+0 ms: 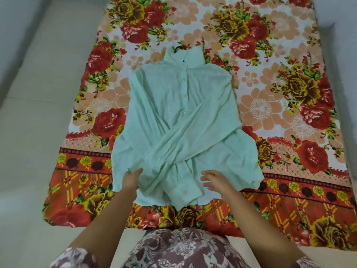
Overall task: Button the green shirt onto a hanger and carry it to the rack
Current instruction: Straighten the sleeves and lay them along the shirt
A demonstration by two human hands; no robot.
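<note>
The pale green shirt [173,105] lies flat on a floral blanket [270,93], collar away from me, front placket buttoned, both sleeves crossed over its lower front. A dark hanger hook [178,47] pokes out at the collar; the rest of the hanger is hidden inside the shirt. My left hand [132,178] pinches the fabric at the shirt's lower left. My right hand [214,179] hovers just above the lower right hem with its fingers spread, holding nothing.
The blanket is spread on a pale tiled floor [38,132], which shows on the left and along the near edge. A grey wall edge [345,74] runs along the right. My patterned clothing [183,250] fills the bottom of the view. No rack is visible.
</note>
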